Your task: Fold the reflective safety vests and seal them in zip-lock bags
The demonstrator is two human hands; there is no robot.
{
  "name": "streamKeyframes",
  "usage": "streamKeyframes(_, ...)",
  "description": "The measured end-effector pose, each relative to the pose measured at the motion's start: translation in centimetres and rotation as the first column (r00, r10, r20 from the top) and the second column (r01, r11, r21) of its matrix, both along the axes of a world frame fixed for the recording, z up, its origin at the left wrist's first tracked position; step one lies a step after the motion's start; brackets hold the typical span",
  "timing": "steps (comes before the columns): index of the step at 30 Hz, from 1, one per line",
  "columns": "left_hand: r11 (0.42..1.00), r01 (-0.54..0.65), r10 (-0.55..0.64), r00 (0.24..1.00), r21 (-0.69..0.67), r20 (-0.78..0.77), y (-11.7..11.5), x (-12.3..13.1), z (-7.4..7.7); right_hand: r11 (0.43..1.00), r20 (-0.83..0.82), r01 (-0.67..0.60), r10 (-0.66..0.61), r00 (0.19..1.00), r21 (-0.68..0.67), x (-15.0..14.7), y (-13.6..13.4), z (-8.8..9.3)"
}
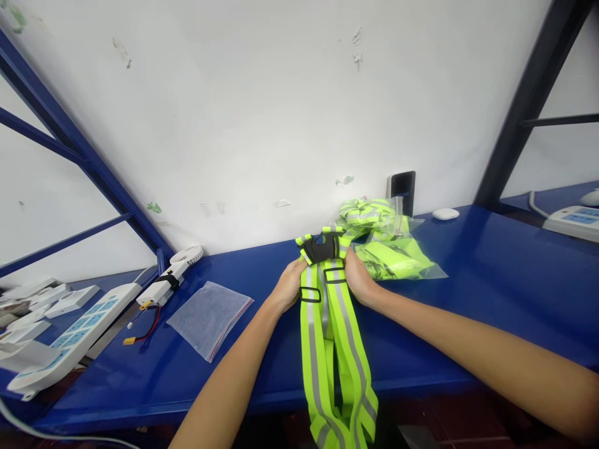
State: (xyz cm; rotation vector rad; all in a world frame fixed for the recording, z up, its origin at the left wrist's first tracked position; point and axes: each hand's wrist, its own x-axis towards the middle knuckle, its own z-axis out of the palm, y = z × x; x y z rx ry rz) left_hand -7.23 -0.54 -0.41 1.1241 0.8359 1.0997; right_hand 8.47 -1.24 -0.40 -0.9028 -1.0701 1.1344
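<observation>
A neon yellow reflective harness (311, 337) with grey stripes hangs from both hands, its lower straps drooping over the table's front edge. My left hand (289, 287) is closed on its left side, near the black buckle (322, 251). On the other side, my right hand (359, 277) grips the straps next to the same buckle, its fingers partly hidden behind the webbing. Two black slide adjusters sit on the straps just below. Behind my right hand lie clear bags of folded neon straps (397, 255).
An empty zip bag (210, 318) lies flat on the blue table (468, 324), left of my arm. Farther left are a small white fan (187, 255), a wired connector (135, 340) and a power strip (88, 327). A black box (402, 190) and a white oval object (445, 214) stand near the wall.
</observation>
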Motion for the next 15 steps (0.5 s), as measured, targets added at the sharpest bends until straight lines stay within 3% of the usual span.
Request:
streamKeyframes(3,0.998,0.055,-0.053,0.998,0.035,-0.045,0.2,-0.1,-0.4,0.997,-0.089,-0.078,0.077,0.993,-0.004,-0.4,-0.4,1.1)
streamKeyframes(6,0.997,0.030,-0.026,0.998,0.067,-0.062,0.3,-0.2,-0.5,0.984,-0.057,-0.136,0.143,0.988,0.112,-0.3,-1.2,2.3)
streamKeyframes(10,0.998,-0.007,0.007,1.000,0.062,0.005,0.0,-0.1,0.0,0.936,0.282,-0.202,0.119,0.952,0.289,0.7,-1.9,2.3)
streamKeyframes(13,0.999,0.002,-0.004,0.999,0.039,0.038,-0.5,0.2,0.5,0.867,0.561,-0.246,-0.046,0.827,0.434,1.3,-2.3,1.8)
streamKeyframes(15,0.999,0.025,-0.027,0.999,0.038,0.047,-0.7,0.4,0.8,0.840,0.637,-0.245,-0.146,0.757,0.484,1.4,-2.3,1.6)
